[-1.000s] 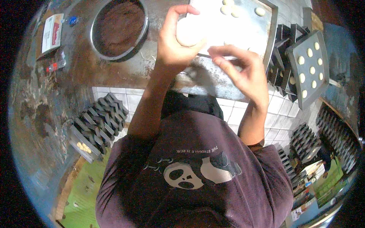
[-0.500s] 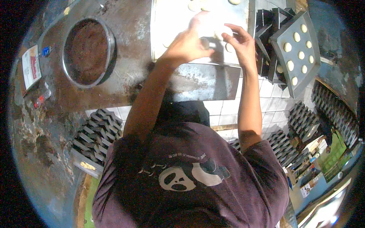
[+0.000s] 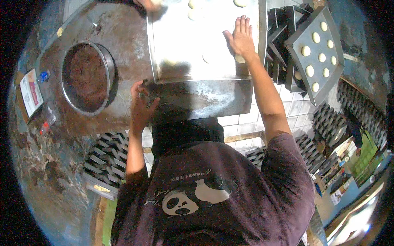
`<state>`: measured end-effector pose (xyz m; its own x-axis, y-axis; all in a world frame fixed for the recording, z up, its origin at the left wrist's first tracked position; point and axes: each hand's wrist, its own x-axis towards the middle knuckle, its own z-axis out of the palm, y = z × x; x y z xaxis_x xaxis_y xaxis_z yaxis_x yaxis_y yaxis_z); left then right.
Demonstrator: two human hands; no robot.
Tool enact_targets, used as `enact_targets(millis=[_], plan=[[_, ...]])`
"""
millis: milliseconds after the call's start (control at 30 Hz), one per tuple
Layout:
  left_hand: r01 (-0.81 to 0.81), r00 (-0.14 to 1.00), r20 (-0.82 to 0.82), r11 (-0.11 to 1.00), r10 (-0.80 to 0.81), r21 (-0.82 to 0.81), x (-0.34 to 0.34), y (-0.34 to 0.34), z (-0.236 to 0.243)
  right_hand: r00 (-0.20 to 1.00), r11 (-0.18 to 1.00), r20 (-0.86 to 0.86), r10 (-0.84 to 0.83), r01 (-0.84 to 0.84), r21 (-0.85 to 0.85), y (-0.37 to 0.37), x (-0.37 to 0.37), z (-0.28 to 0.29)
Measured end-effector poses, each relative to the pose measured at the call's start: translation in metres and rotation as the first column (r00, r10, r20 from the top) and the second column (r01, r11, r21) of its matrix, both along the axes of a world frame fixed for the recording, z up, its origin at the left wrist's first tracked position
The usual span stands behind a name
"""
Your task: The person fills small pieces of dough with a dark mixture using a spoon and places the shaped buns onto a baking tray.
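A large metal baking tray [image 3: 180, 77] lies on the table in front of me, its surface washed out by bright light. Round pale dough pieces [image 3: 206, 57] are spread over it. My right hand [image 3: 243, 41] is flat, palm down, at the tray's right side, fingers stretched away from me. One dough ball [image 3: 240, 59] shows beside its wrist; whatever lies under the palm is hidden. My left hand [image 3: 142, 104] hovers by the table's near edge, left of the tray's near corner. Its fingers are loosely bent and apart, with nothing seen in them.
A round metal pan [image 3: 107, 78] of dark brown filling stands at left. Another person's hand [image 3: 151, 4] reaches in at the tray's far left corner. On the right, stacked trays [image 3: 295, 24] carry a tilted tray [image 3: 301, 49] of dough rounds. A box [image 3: 30, 93] lies far left.
My hands have parted: the left drew back off the tray to the table's near edge, and the right, which held a dough piece, now lies flat. Another person's hand has appeared.
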<state>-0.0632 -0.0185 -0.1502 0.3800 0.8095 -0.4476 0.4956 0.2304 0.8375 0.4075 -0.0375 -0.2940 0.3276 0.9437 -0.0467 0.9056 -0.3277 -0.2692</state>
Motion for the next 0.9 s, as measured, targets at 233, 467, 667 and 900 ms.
enact_targets(millis=[233, 467, 667, 900], plan=[[-0.033, 0.999, -0.009, 0.999, 0.034, 0.012, -0.007, -0.011, 0.012, 0.964, 0.976, -0.252, -0.087, 0.133, 0.172, 0.007, 0.05, 0.024], [-0.103, 0.993, 0.057, 0.995, 0.102, 0.013, -0.018, -0.02, 0.018, 0.987, 0.994, -0.158, 0.011, 0.005, 0.105, 0.032, 0.02, 0.012], [-0.077, 0.996, -0.034, 0.996, 0.079, 0.052, -0.016, -0.025, 0.028, 0.929, 0.926, 0.08, 0.362, -0.368, 0.082, 0.093, -0.038, 0.05], [-0.105, 0.993, 0.06, 0.994, 0.103, 0.024, -0.004, -0.017, 0.036, 0.853, 0.827, -0.409, 0.323, -0.465, -0.316, 0.117, -0.057, 0.102]])
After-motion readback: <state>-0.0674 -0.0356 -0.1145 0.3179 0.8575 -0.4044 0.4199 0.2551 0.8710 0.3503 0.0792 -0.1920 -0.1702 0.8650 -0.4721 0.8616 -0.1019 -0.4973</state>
